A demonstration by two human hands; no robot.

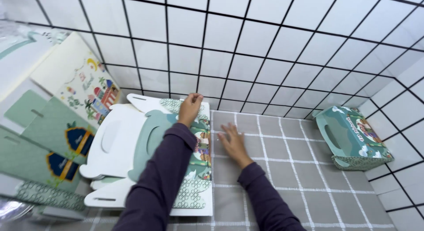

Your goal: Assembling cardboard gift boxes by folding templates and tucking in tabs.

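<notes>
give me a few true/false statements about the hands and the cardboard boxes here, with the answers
1. The left hand grips the far edge of the flat unfolded box. True.
2. The right hand holds the folded-up green box. False: it lies flat on the grey checked cloth, and that box sits apart near the right wall.
3. The folded-up green box has a handle cutout in its top. True.
4. The wall behind is bare brick. False: it is white tile with dark grout lines.
5. More flat box sheets are stacked to the left. True.
</notes>
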